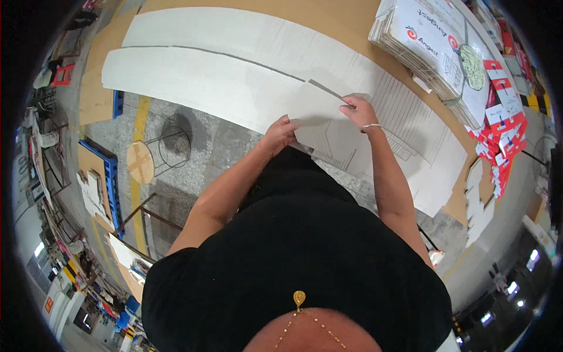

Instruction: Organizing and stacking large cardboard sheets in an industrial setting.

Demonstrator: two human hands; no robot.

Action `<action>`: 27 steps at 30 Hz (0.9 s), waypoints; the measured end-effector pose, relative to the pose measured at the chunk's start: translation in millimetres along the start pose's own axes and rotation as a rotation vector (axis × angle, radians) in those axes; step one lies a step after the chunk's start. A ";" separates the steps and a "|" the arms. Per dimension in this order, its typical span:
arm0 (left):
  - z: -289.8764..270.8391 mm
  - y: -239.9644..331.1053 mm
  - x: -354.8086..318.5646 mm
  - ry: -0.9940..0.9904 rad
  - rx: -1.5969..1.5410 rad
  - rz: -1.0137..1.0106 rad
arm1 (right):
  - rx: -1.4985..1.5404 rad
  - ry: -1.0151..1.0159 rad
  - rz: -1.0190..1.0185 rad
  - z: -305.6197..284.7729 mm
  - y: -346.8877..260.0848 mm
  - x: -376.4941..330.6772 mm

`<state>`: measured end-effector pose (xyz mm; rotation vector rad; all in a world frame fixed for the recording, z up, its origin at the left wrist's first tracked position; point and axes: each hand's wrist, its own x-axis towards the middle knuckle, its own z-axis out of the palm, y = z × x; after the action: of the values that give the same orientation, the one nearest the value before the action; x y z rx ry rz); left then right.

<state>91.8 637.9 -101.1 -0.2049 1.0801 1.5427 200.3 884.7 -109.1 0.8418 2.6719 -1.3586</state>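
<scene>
Grey speckled flr (211,141) w/ yellow line (141,114) at L; 1 round-top stool (141,163) w/ thin legs nr blue pallet (112,183); bright lts (512,288) btm R.

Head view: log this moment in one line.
left hand: holding left edge of white card | right hand: pinching its upper edge | rest: round stool at left

- held sheet (319,110): matt paper card, smooth, fine-lined
- long white sheets (193,73): papery, matt, smooth
- brown board (305,11): matt cardboard
- stack (422,44): printed white outer layer, slight sheen, paper or plastic unclear
- green cord (471,67): stringy, rough
- red-and-white pieces (511,134): printed card, smooth
- shirt (293,246): black cloth, matt
- pendant (299,298): gold-coloured metal, shiny
- stool seat (141,162): wood-look, matt
- blue pallet (111,185): plastic-looking
- floor (205,138): hard, speckled
</scene>
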 end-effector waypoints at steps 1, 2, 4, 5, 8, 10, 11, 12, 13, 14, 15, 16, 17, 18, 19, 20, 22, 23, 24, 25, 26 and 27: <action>-5.1 -3.5 2.2 -0.051 -0.003 -0.026 | -0.010 0.022 -0.008 1.1 -1.2 -0.2; -9.0 -8.6 5.4 -0.049 -0.017 -0.028 | -0.018 0.010 -0.006 1.4 -1.8 0.1; -15.2 -17.9 11.9 -0.072 0.041 -0.073 | -0.072 0.044 -0.027 3.2 -0.6 2.3; -17.5 -22.7 14.6 -0.069 0.032 -0.077 | -0.075 0.034 -0.024 4.4 1.2 4.1; -14.1 -28.6 18.5 0.007 0.039 -0.159 | -0.074 0.009 0.034 6.1 5.5 9.4; -10.3 -26.8 19.1 0.035 -0.185 -0.203 | -0.066 -0.021 0.047 4.8 8.5 13.1; -14.4 -31.3 21.2 0.034 -0.191 -0.207 | -0.070 -0.026 0.051 5.5 9.9 13.6; -20.5 -36.3 23.6 0.050 -0.168 -0.170 | 0.013 -0.032 0.081 7.0 10.9 13.9; -17.2 -31.3 22.8 0.061 -0.143 -0.131 | 0.094 -0.034 0.111 7.2 12.4 15.2; -10.5 -30.6 19.0 0.058 -0.147 -0.131 | 0.089 -0.034 0.111 7.6 13.7 15.5; -1.7 -32.7 12.2 0.236 0.265 0.179 | 0.119 -0.032 0.160 8.4 14.9 16.0; 10.3 -24.7 1.4 0.416 0.676 0.493 | 0.149 -0.032 0.204 8.5 14.6 17.9; 17.5 -15.1 -6.9 0.418 0.674 0.498 | 0.147 -0.033 0.199 8.8 17.3 18.8; 23.0 -5.0 -15.1 0.428 0.975 0.627 | 0.072 -0.016 0.178 9.1 20.2 19.9; 22.1 -0.6 -21.6 0.445 1.281 0.748 | 0.003 -0.009 0.152 11.8 15.7 21.7; 17.3 -3.4 -21.8 0.463 1.281 0.748 | 0.005 -0.020 0.139 13.0 11.7 22.1; 11.7 -8.4 -17.7 0.388 1.307 0.742 | 0.067 0.004 0.182 13.2 7.1 20.6; 12.7 -8.9 -16.6 0.400 1.306 0.747 | 0.067 0.000 0.171 15.3 9.7 20.8; 14.0 -9.6 -15.3 0.426 1.306 0.700 | 0.106 0.014 0.174 17.6 10.8 19.8; 17.6 -9.1 -14.9 0.452 1.305 0.652 | 0.145 0.028 0.177 18.7 11.2 18.7; 21.2 -9.1 -13.2 0.463 1.305 0.654 | 0.147 0.024 0.168 17.5 12.0 19.0; 24.8 -9.1 -10.9 0.510 1.317 0.674 | 0.199 0.009 0.182 15.3 13.2 19.8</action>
<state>113.4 647.2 -84.8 0.7794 2.5194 1.0046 186.5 888.3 -133.5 1.0811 2.4234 -1.5941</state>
